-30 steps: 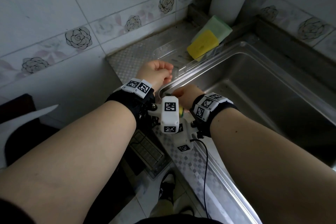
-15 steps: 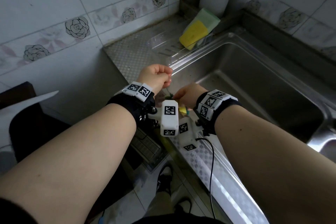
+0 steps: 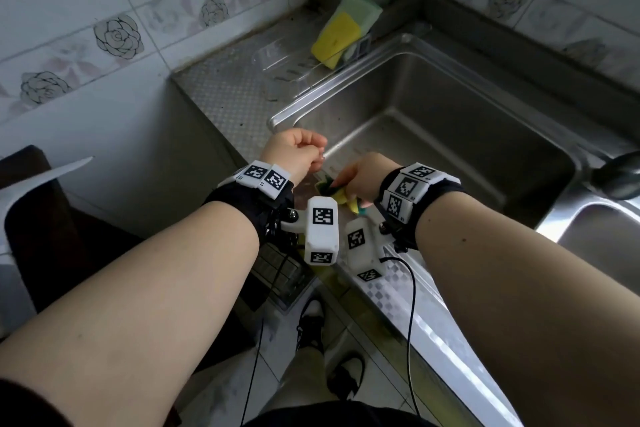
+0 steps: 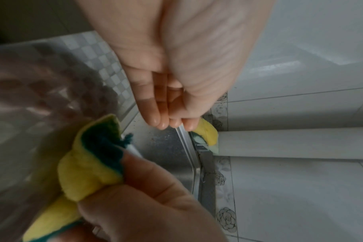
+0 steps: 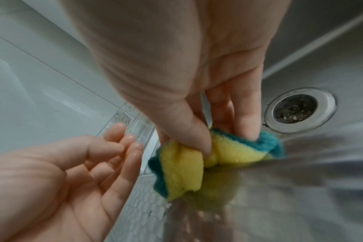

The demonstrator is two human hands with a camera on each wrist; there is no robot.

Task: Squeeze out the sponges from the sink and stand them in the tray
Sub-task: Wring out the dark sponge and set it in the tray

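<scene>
Over near-left corner of steel sink: squeezing, one-handed now.
Right hand crushing yellow-and-teal foam sponge; left hand released, loosely curled, empty.

forearms bare | black wristbands | white marker blocks | black cable | black-white shoes

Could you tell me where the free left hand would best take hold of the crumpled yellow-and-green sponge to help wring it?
Probably the loose flap of the sponge that sticks out below the right hand, on the yellow side. The left hand sits beside it, palm up with relaxed fingers, so it could come in from the counter side. The right thumb and fingers already pinch the folded middle.
</scene>
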